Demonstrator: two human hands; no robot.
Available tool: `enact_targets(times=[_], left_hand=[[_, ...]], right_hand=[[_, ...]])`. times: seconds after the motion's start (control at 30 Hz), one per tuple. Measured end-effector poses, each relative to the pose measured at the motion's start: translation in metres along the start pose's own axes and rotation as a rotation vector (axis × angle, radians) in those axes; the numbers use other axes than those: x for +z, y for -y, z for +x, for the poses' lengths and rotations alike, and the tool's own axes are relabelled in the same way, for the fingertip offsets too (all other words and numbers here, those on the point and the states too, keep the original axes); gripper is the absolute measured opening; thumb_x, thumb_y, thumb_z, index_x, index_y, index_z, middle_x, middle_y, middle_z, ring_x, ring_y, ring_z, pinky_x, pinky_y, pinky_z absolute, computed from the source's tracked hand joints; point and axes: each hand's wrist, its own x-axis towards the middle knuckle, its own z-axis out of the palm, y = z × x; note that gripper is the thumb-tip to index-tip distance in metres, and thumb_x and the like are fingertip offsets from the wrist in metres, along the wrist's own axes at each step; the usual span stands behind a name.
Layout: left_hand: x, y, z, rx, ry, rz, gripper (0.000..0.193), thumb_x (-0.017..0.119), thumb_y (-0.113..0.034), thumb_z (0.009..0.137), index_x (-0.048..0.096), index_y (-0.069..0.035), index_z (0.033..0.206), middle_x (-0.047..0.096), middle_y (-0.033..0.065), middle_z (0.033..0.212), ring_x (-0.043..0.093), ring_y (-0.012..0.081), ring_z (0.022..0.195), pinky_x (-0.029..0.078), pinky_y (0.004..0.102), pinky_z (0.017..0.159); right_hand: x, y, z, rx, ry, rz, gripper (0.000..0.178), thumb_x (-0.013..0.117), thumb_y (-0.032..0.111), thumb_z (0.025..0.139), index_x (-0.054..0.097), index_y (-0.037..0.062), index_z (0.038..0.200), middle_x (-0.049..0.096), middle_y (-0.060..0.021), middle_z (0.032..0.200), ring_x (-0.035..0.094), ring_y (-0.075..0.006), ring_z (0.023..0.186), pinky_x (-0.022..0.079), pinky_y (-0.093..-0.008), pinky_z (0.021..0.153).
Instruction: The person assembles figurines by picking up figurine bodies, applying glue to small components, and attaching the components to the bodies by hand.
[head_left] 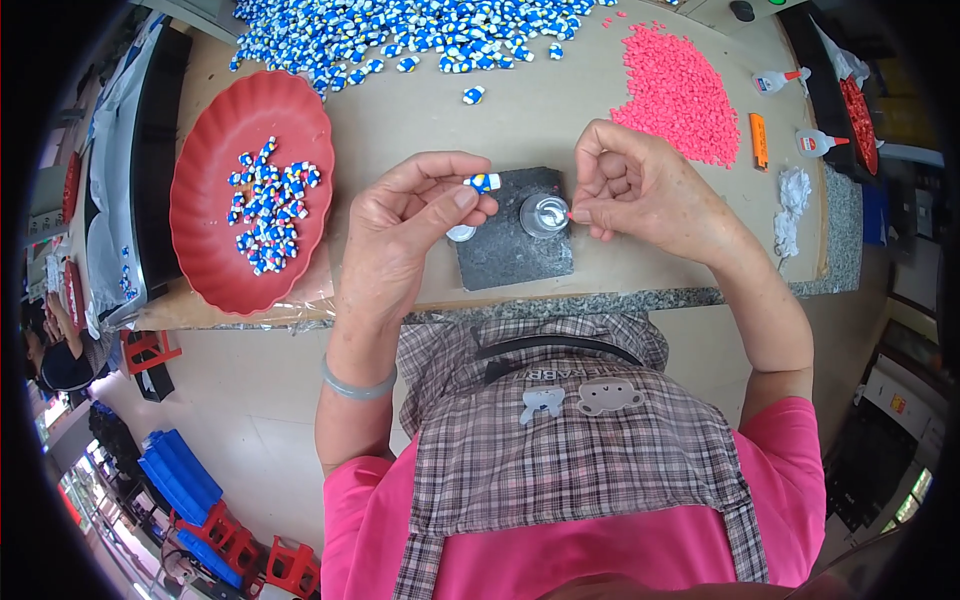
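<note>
Between the thumb and fingers of my left hand (395, 215) is a small blue-and-white figurine (484, 182). My right hand (645, 190) pinches a tiny pink piece (570, 215) right beside a small clear cup (541, 222) with white paste inside. The cup stands on a dark stone slab (510, 268) in front of me. A small white round thing (461, 233) lies on the slab's left side, partly covered by my left hand. Just beyond the slab, one loose blue-and-white figurine (473, 95) lies on the table.
A red scalloped bowl (190, 215) at left holds several figurines. Big piles of blue-and-white figurines (400, 25) and pink pieces (680, 95) cover the far side. At right are an orange box-like strip (759, 142), two glue bottles (815, 143) and crumpled white tissue (790, 210).
</note>
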Motion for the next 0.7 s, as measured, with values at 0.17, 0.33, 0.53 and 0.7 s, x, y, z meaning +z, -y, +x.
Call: enact_targets(times=[0.17,0.33,0.53,0.7], left_hand=[[0.002,0.002,-0.003,0.035,0.001,0.061,0.027,0.065,0.000,0.090,0.064,0.006,0.116,0.070,0.0135,0.104,0.068,0.0171,0.089,0.054,0.0265,0.080],[0.013,0.002,-0.005,0.052,0.021,0.054,0.024,0.065,0.000,0.090,0.066,0.004,0.114,0.070,0.0088,0.092,0.067,0.0117,0.087,0.053,0.0221,0.077],[0.027,0.002,-0.007,0.051,0.024,0.093,0.024,0.066,0.000,0.090,0.064,0.004,0.114,0.070,0.0085,0.092,0.066,0.0109,0.088,0.053,0.0220,0.078],[0.038,0.007,-0.005,0.119,0.005,0.114,0.021,0.067,0.002,0.089,0.065,0.003,0.110,0.066,0.0072,0.102,0.065,0.0119,0.091,0.053,0.0241,0.081]], right_hand=[[0.003,0.010,0.000,0.014,-0.035,-0.154,0.023,0.069,-0.001,0.084,0.048,0.0015,0.091,0.065,-0.0067,0.070,0.065,-0.0104,0.064,0.051,-0.0259,0.057],[0.004,0.015,-0.001,0.020,-0.028,-0.204,0.024,0.070,-0.001,0.083,0.048,0.0018,0.091,0.065,-0.0066,0.070,0.065,-0.0105,0.064,0.051,-0.0260,0.057],[-0.002,0.015,-0.002,-0.017,0.016,0.025,0.024,0.069,-0.002,0.086,0.046,0.0047,0.090,0.064,-0.0048,0.075,0.061,-0.0073,0.064,0.050,-0.0216,0.058],[0.005,0.018,-0.008,-0.135,-0.046,0.193,0.023,0.069,0.001,0.087,0.047,0.0041,0.091,0.065,-0.0051,0.074,0.062,-0.0075,0.065,0.052,-0.0214,0.060]])
